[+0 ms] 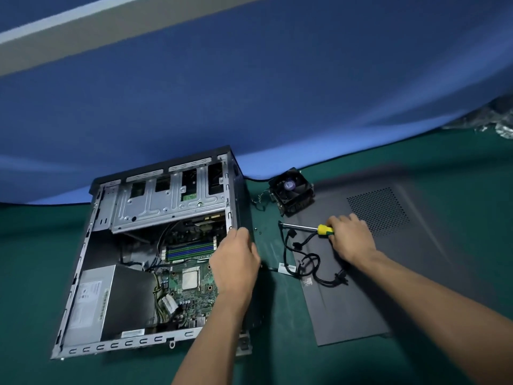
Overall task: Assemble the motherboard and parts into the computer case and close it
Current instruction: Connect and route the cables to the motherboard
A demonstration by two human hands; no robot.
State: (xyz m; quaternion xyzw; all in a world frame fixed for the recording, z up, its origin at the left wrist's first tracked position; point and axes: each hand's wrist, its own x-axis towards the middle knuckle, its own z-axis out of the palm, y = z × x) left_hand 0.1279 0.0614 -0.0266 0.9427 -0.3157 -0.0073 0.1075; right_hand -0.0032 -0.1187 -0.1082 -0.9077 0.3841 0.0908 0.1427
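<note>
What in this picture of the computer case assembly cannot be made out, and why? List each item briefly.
- Head view: the screwdriver handle's end is hidden by the right hand gripping it.
- The motherboard right edge is hidden by the left hand.
- The screws beside the computer case are too small to tell their type.
- The power supply label text is too blurred to read.

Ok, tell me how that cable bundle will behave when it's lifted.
The cable bundle lies in loose loops on the side panel, so it will probably flop and dangle. Its connectors hang on separate branches and may snag the screwdriver beside it. It looks light.
</note>
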